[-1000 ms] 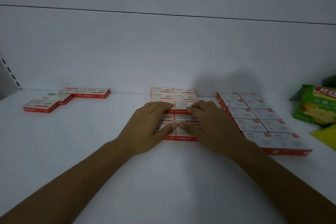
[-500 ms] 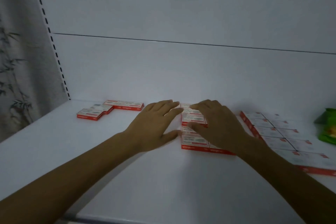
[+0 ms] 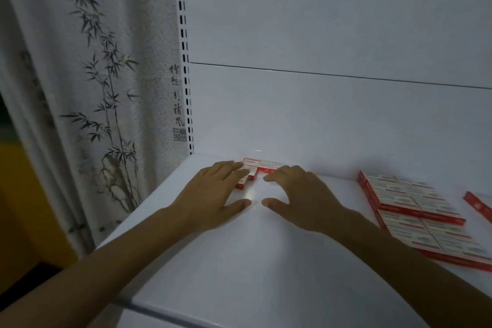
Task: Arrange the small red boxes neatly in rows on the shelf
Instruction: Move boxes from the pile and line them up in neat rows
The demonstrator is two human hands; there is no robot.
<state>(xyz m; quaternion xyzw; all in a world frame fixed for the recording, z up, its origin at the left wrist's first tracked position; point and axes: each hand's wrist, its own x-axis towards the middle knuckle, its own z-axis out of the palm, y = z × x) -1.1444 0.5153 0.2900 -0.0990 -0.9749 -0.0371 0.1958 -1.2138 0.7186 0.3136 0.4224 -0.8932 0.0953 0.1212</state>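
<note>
On the white shelf (image 3: 266, 261), a few loose small red boxes (image 3: 257, 165) lie at the back left against the rear wall, partly hidden by my fingers. My left hand (image 3: 213, 200) hovers flat with fingers spread, its fingertips over the leftmost boxes. My right hand (image 3: 300, 197) is spread beside it, fingertips just in front of the back boxes. Neither hand holds anything. A neat block of red boxes (image 3: 415, 210) in two columns lies to the right.
Another red box (image 3: 476, 202) shows at the right edge. The shelf's slotted upright (image 3: 186, 88) and a curtain with a bamboo print (image 3: 101, 88) stand to the left. The shelf's front edge (image 3: 159, 309) runs below my forearms.
Both hands have left the neat block in the middle and moved left to the loose boxes at the back left. The view has swung left with them.
</note>
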